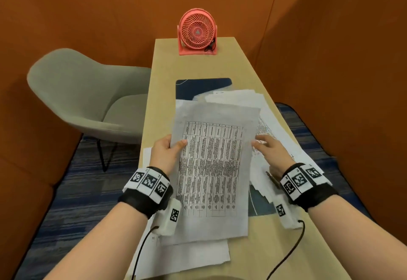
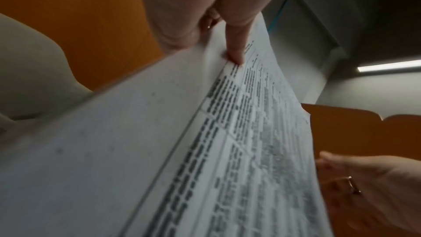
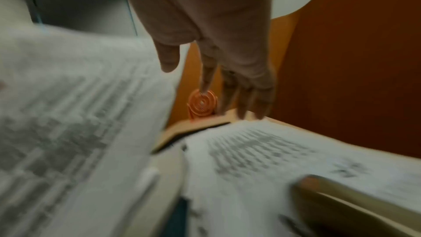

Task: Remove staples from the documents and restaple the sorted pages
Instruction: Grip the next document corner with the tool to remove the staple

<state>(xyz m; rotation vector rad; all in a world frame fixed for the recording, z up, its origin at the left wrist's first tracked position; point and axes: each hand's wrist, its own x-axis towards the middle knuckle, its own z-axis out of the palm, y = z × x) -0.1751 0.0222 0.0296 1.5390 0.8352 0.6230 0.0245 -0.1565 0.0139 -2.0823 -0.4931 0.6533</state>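
Observation:
My left hand (image 1: 176, 145) grips a sheaf of pages printed with a table (image 1: 211, 165) by its left edge and holds it above the table. The thumb (image 2: 237, 57) presses on the top page, with the other fingers hidden beneath. My right hand (image 1: 262, 142) hovers by the sheaf's right edge with straight fingers (image 3: 246, 100), holding nothing. In the right wrist view, the sheaf (image 3: 68, 114) is blurred at the left. Loose printed pages (image 1: 275, 125) lie spread under my right hand, and more sheets (image 1: 198, 255) lie below the sheaf. No staple shows.
A dark blue mat (image 1: 202, 86) lies under the papers on the narrow wooden table (image 1: 198, 64). A pink fan (image 1: 197, 32) stands at the far end. A grey chair (image 1: 88, 94) stands left. A blurred tan object (image 3: 341, 205) lies on the papers by my right wrist.

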